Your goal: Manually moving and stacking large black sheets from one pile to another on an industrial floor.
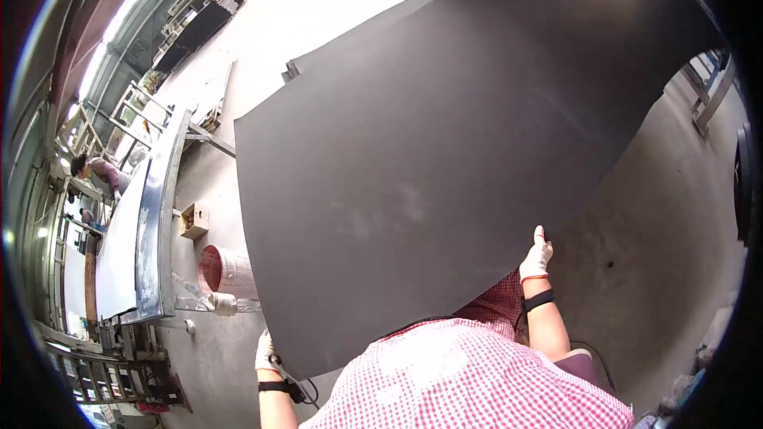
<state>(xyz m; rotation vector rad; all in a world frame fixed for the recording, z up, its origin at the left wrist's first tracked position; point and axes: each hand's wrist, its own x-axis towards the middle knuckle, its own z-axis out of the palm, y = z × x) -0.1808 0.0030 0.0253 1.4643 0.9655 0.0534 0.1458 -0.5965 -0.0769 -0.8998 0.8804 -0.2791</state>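
Observation:
A large, thin, dark grey sheet [413, 143] stretches away in front of me, its far part bending upward at the upper right. Faint pale smudges mark its middle. My left hand [265, 349], in a whitish glove, is closed on the sheet's edge near its close left corner; most of those fingers are hidden. On the near right edge, my right hand [537, 257] grips the sheet with the thumb up, its other fingers partly out of sight. The sheet's near edge runs close to my pink checked apron [445, 365]. What supports the far end cannot be seen clearly.
On the left stands a long bench [163, 246] with a pale sheet, where another person [103, 175] leans in. A reddish bucket [226, 270] and a small box [193, 221] sit on the floor beside it. A metal stand [711, 95] is at the right.

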